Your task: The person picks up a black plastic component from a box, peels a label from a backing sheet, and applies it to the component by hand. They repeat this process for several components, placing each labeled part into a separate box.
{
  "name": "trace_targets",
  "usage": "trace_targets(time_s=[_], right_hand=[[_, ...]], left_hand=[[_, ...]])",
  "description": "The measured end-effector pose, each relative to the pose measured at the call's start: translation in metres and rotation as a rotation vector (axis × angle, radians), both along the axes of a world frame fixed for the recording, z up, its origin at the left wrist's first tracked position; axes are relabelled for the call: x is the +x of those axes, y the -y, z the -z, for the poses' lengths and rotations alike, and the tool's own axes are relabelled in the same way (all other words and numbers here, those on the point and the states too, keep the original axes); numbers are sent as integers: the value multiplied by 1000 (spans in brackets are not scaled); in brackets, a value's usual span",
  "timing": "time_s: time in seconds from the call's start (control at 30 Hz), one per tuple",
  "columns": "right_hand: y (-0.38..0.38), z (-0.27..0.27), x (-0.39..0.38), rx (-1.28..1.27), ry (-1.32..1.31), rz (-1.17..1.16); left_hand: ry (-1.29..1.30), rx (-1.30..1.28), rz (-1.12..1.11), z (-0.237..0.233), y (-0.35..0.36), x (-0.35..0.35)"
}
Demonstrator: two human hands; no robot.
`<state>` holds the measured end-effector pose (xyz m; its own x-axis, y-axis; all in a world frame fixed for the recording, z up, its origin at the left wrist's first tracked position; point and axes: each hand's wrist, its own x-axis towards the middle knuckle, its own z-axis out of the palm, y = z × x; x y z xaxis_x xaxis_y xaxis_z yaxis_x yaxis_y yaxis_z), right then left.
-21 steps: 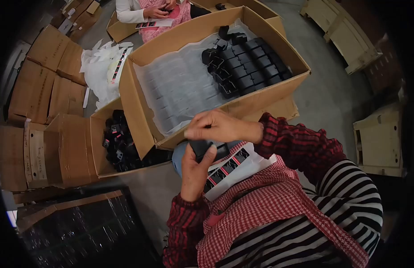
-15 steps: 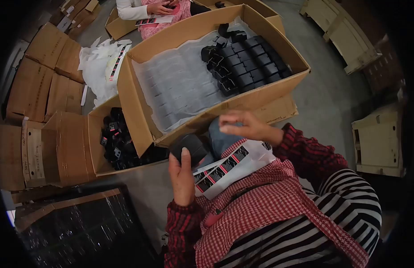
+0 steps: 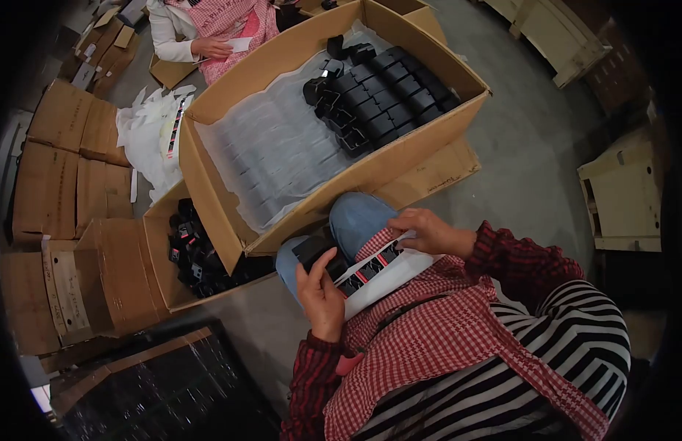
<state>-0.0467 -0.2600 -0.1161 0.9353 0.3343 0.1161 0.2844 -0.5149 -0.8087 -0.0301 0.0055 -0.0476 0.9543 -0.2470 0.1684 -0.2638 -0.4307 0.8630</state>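
Note:
My left hand [image 3: 322, 298] holds a black box-shaped plastic part [image 3: 311, 252] over my knees, thumb and fingers against its near side. On my lap lies a white sheet of stickers [image 3: 372, 270] printed in black, red and white. My right hand [image 3: 433, 231] is closed in a pinch at the upper right end of this sheet. Whether a single sticker is lifted between the fingertips is too small to tell. Ahead of my knees stands a large open carton [image 3: 377, 173]. Rows of black parts [image 3: 392, 92] fill its right side, beside a translucent plastic liner [image 3: 271, 140].
A lower carton to the left holds a jumble of black parts [image 3: 197, 253]. Brown boxes [image 3: 50, 180] are stacked further left. Another person's hand [image 3: 212, 48] holds a white piece beyond the big carton. Wooden crates [image 3: 624, 195] stand at right, a wrapped black load [image 3: 164, 389] at lower left.
My right hand has come down onto the sticker sheet and closed at its end. My left hand has moved slightly right with the black part. The view has shifted.

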Motion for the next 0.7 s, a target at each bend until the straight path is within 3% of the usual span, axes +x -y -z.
trace_targets(time_s=[0.13, 0.23, 0.43, 0.7], right_hand=[[0, -19, 8, 51, 12, -38], [-2, -32, 12, 134, 32, -84], [-2, -49, 24, 159, 56, -205], [-9, -61, 35, 163, 78, -256]], left_hand=[[14, 135, 18, -9, 27, -3], [-49, 317, 155, -12, 41, -7], [16, 181, 279, 1, 40, 5], [-99, 177, 253, 0, 31, 16]])
